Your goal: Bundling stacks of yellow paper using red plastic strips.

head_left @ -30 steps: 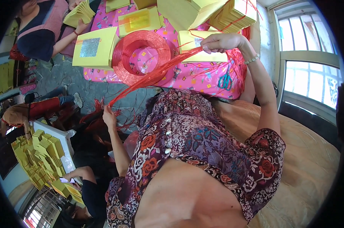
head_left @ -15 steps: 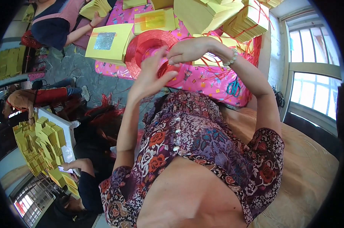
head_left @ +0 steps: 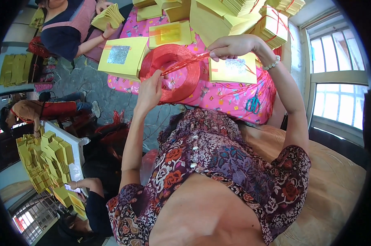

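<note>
A bundle of thin red plastic string (head_left: 186, 63) is stretched between my two hands, rising from left to right. My left hand (head_left: 149, 91) pinches its lower end. Its upper end is gripped in the closed fingers of my right hand (head_left: 234, 46), which has a beaded bracelet at the wrist. Below the string lies a large ring-shaped roll of red string (head_left: 191, 84) on the pink patterned table cover (head_left: 218, 92). Beneath my right hand is a stack of yellow paper (head_left: 232, 73) with a silvery square on top.
Left of the roll stands another yellow paper stack (head_left: 122, 57). Tied yellow bundles (head_left: 273, 26) fill the table's back. Teal-handled scissors (head_left: 253, 105) lie at the right edge. A co-worker's hand (head_left: 109, 32) holds yellow paper at the upper left; other people sit by a white table (head_left: 75, 153).
My hands were close together over the roll. They have drawn apart, the right hand moving up and right, and the red string now runs taut between them.
</note>
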`<state>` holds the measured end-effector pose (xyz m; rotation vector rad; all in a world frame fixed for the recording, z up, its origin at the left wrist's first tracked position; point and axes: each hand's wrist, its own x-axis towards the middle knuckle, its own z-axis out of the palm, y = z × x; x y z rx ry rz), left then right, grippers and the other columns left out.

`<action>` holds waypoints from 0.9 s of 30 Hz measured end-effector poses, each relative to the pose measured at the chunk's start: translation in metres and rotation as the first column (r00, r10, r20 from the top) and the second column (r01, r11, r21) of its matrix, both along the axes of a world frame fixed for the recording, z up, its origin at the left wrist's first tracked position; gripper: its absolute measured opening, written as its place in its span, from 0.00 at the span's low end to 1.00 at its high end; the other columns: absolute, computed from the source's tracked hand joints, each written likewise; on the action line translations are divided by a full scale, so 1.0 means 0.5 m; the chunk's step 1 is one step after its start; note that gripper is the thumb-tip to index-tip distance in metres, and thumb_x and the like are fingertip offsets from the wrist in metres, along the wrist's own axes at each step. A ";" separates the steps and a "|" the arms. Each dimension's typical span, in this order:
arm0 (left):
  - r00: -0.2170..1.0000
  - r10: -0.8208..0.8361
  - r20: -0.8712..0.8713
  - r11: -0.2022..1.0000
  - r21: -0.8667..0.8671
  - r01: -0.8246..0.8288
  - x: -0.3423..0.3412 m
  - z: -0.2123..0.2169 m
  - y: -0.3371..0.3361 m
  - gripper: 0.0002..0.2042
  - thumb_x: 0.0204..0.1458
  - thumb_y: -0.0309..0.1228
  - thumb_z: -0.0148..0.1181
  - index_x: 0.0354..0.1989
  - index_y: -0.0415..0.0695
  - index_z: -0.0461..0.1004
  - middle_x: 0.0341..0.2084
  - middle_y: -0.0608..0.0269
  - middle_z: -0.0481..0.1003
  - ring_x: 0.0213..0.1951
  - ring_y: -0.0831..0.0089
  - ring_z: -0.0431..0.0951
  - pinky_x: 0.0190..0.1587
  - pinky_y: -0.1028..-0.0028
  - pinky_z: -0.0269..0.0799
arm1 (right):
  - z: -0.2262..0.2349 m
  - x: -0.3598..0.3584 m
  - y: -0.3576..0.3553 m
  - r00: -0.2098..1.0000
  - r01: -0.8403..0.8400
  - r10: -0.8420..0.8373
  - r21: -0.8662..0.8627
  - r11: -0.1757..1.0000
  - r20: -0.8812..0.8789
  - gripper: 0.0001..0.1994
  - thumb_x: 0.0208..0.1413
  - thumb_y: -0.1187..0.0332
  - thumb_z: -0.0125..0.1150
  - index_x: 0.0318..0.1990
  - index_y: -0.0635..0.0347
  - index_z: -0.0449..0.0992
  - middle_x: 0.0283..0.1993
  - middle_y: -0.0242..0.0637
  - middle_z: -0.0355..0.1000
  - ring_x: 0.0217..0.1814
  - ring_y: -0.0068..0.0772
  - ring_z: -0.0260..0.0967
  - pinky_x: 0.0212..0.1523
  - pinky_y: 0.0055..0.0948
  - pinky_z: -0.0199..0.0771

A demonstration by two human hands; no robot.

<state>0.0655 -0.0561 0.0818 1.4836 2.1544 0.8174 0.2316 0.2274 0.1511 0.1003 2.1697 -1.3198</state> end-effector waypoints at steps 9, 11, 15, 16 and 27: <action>0.937 -0.217 -0.275 0.930 0.232 0.284 0.034 0.056 0.080 0.25 0.56 0.34 0.53 0.58 0.37 0.55 0.39 0.48 0.73 0.40 0.51 0.74 0.45 0.66 0.69 | 0.007 -0.086 -0.104 0.920 -0.180 0.286 0.358 0.916 -0.270 0.18 0.62 0.58 0.43 0.33 0.66 0.70 0.28 0.43 0.69 0.33 0.43 0.66 0.37 0.38 0.66; 0.937 -0.289 0.196 0.952 0.161 0.260 0.061 0.071 0.102 0.26 0.56 0.32 0.53 0.59 0.37 0.51 0.37 0.44 0.73 0.38 0.51 0.75 0.43 0.64 0.69 | 0.014 -0.095 -0.119 0.920 -0.167 0.280 0.371 0.914 -0.275 0.18 0.61 0.58 0.43 0.34 0.67 0.71 0.29 0.44 0.70 0.33 0.44 0.67 0.37 0.38 0.66; 0.976 -0.134 0.170 0.976 0.196 0.100 0.091 0.081 0.108 0.22 0.55 0.27 0.49 0.57 0.36 0.53 0.26 0.37 0.73 0.31 0.42 0.75 0.31 0.52 0.67 | 0.045 -0.095 -0.112 0.947 -0.177 0.252 0.334 0.926 -0.197 0.20 0.62 0.56 0.43 0.37 0.67 0.72 0.30 0.44 0.70 0.32 0.40 0.67 0.37 0.36 0.67; 0.991 -0.091 0.098 0.980 0.186 0.072 0.090 0.081 0.107 0.20 0.56 0.28 0.48 0.56 0.37 0.54 0.26 0.38 0.73 0.32 0.43 0.75 0.31 0.54 0.67 | 0.052 -0.091 -0.106 0.953 -0.198 0.261 0.332 0.922 -0.154 0.20 0.62 0.56 0.43 0.38 0.66 0.72 0.30 0.44 0.70 0.32 0.38 0.68 0.37 0.35 0.67; 0.983 0.179 0.046 0.898 0.400 -0.182 0.075 0.109 0.130 0.13 0.57 0.25 0.44 0.50 0.37 0.66 0.31 0.42 0.73 0.33 0.47 0.75 0.34 0.56 0.69 | 0.077 -0.055 -0.138 0.552 0.653 -0.333 0.148 0.743 -0.765 0.14 0.57 0.59 0.55 0.36 0.63 0.73 0.21 0.42 0.68 0.24 0.39 0.67 0.28 0.35 0.66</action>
